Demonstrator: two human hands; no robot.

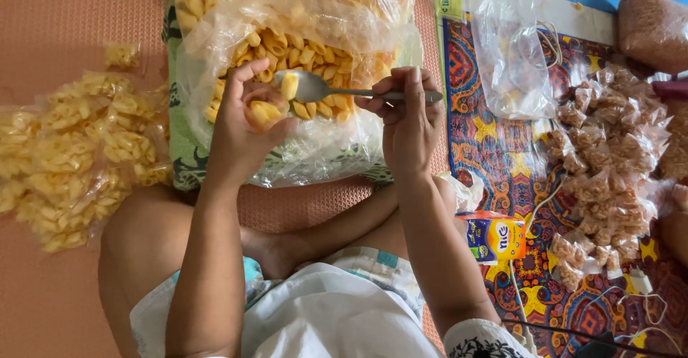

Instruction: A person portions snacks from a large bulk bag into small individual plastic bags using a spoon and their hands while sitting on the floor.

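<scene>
Big clear plastic sack (308, 150) of yellow snack shells right under and behind the fingers (247, 78). Small filled clear packets (72, 157) of yellow shells heaped left of the fingers. Empty clear bag (512, 50) right of them. Small packets of brown snacks (609, 157) piled far right. Yellow-orange carton (496, 237) below-right.

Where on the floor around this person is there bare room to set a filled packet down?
Bare orange mat lies upper left, bordered by the big clear bag of yellow snacks and the heap of small yellow packets. More lies below that heap. The patterned rug on the right is crowded with brown packets and a yellow carton.
</scene>
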